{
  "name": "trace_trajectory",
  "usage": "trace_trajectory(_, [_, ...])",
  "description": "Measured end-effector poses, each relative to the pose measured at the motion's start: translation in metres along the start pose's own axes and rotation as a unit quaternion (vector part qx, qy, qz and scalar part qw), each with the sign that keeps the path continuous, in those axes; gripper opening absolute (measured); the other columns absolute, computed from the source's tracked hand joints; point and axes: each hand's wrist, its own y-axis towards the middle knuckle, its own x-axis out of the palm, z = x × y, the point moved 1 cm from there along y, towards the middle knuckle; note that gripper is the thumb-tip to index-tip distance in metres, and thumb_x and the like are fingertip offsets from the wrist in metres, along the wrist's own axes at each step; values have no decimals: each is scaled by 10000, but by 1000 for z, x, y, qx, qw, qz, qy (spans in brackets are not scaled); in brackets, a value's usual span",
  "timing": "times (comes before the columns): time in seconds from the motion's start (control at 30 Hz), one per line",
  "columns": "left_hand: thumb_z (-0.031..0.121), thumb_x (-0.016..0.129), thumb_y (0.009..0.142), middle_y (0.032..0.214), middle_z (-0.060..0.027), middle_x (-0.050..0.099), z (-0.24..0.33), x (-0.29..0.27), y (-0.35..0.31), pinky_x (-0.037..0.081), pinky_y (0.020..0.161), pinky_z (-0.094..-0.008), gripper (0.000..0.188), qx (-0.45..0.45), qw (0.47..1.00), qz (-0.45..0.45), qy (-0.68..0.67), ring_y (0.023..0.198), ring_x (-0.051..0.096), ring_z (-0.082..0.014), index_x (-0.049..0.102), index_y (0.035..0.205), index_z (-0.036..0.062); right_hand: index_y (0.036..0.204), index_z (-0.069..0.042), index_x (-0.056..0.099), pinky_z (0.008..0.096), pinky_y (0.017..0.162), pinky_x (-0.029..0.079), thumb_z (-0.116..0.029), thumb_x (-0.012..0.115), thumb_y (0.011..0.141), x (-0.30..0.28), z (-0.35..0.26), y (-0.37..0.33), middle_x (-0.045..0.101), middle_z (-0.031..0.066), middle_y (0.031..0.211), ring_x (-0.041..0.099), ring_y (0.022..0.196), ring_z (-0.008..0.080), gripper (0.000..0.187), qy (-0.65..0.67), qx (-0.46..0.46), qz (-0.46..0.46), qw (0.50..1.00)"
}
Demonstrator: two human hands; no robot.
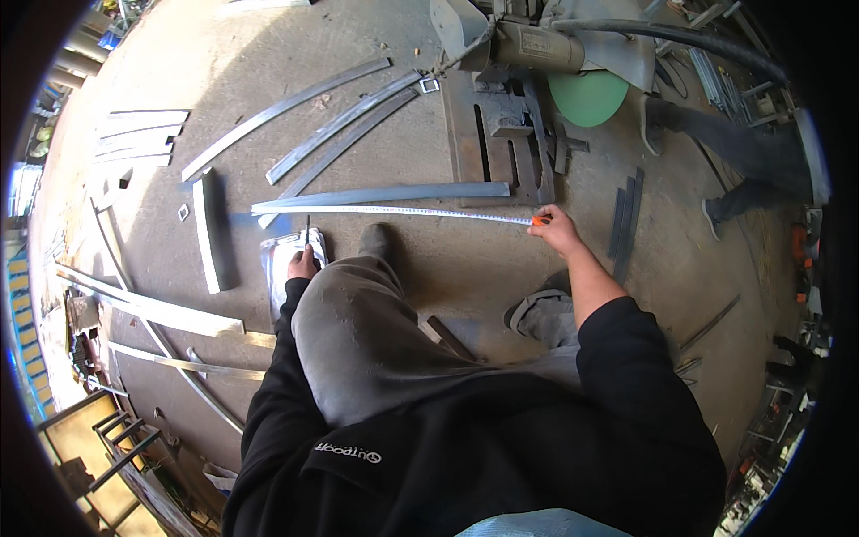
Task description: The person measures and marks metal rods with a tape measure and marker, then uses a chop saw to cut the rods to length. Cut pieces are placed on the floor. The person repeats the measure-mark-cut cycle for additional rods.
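My right hand (558,233) is closed around an orange tape measure (540,220). Its white blade (394,211) runs out to the left, just on the near side of a long grey metal tube (385,193) and roughly along it. The tube's right end reaches over the base plate of a floor machine. Beside my left knee, my left hand (304,265) grips a thin dark pen-like stick (308,229) that points away from me. Under that hand lies a shiny white sheet or bag (279,261) with printing on it.
Ahead stands a cutting machine with a motor (537,46), a green disc (588,95) and a slotted base plate (467,134). Loose metal tubes (295,115) and a pale bar (208,231) lie left. Dark bars (626,211) lie right, near another person's legs (729,143).
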Motion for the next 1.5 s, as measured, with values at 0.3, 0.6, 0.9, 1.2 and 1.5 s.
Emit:
trace_trajectory(0.3, [392,599,1046,686,-68,602,62,51,-1,519,472,-341,392,-50,985,-89,-142,511,588,-189,626,916,23,1029,-27,645,347,866,533,-71,864,703,23,6,57,691,80,1024,663,950,199,395,80,20,66,994])
trace_trajectory(0.6, [362,625,1050,717,-50,620,69,70,58,527,505,-305,367,-11,994,-105,-39,575,590,-136,613,881,37,1129,-9,641,319,850,528,-90,844,786,43,-6,103,678,77,1034,650,953,173,407,114,54,64,990])
trace_trajectory(0.9, [315,641,1031,736,-63,641,77,87,70,514,541,-300,320,3,991,-130,-33,598,597,-131,624,910,20,1230,-13,616,306,777,527,-82,841,825,55,-7,110,663,62,1036,632,879,138,469,143,79,66,984])
trace_trajectory(1.2, [323,639,1022,737,-84,670,77,107,72,519,561,-341,328,32,985,-170,-10,595,627,-165,639,929,9,1356,-1,583,344,921,511,-165,876,806,49,-12,101,655,128,1202,635,1059,211,645,134,102,79,983])
trace_trajectory(1.5, [271,641,1025,756,-55,668,87,110,59,503,568,-328,240,50,983,-173,-33,609,612,-143,658,1017,32,1398,63,537,381,1067,467,-336,883,817,47,-16,92,616,199,1351,600,1251,280,785,127,86,141,978])
